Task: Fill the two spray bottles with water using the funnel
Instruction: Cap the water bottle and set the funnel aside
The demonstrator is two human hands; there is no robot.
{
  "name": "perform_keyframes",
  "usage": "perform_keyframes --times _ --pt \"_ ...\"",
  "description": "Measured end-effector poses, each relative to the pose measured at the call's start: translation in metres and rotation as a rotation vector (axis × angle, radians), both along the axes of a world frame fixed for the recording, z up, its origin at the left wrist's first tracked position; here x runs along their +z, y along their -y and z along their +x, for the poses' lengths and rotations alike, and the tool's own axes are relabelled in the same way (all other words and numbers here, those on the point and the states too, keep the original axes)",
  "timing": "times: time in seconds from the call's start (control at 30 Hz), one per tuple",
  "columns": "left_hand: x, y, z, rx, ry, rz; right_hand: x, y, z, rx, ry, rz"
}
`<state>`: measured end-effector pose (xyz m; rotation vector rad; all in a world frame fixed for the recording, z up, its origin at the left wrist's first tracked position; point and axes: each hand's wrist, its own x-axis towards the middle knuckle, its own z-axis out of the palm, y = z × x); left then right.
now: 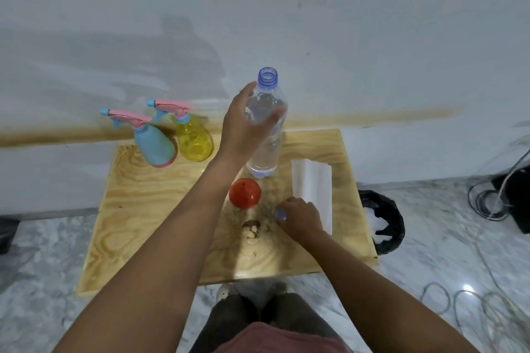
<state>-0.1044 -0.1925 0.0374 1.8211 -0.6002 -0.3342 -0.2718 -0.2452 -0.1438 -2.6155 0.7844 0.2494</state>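
Water bottle (263, 152) gripped in left fingers (247, 92); cap (280, 214) pinched by right fingers (290, 203) beside funnel (244, 193).

Single wide-angle camera, worn on the head, positioned above the near edge of the wooden surface (137, 209). It faces forward and steeply down at close range. The wall (286, 8) fills the upper frame; the floor (430, 223) flanks the surface.

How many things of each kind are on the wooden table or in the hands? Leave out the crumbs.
Spray bottles: 2, the blue bottle and the yellow bottle
Water bottle: 1
Funnel: 1
Bottle cap: 1
Folded paper: 1
Total: 6
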Motion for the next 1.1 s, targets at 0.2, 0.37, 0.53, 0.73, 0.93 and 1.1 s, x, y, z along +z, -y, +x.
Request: perform_keyframes --times 0.2,0.37,0.53,0.73,0.93,1.1 --pt "-0.003 0.002 0.002 0.019 0.007 0.014 0.07 0.034 0.011 -0.233 0.605 0.248" --pt "-0.005 0.002 0.002 0.028 -0.016 0.003 0.196 0.067 0.039 -0.182 1.075 0.153" --pt "-0.005 0.004 0.002 0.028 -0.033 0.005 0.25 0.08 0.078 0.032 0.897 0.153" --pt "-0.007 0.003 0.003 0.018 -0.048 0.003 0.263 0.081 0.102 0.182 0.633 0.094" --pt "-0.008 0.003 0.003 0.02 -0.036 -0.014 0.271 0.081 0.108 0.175 0.543 0.042" --pt "-0.009 0.002 0.001 0.007 -0.034 -0.039 0.269 0.086 0.107 0.156 0.503 0.014"
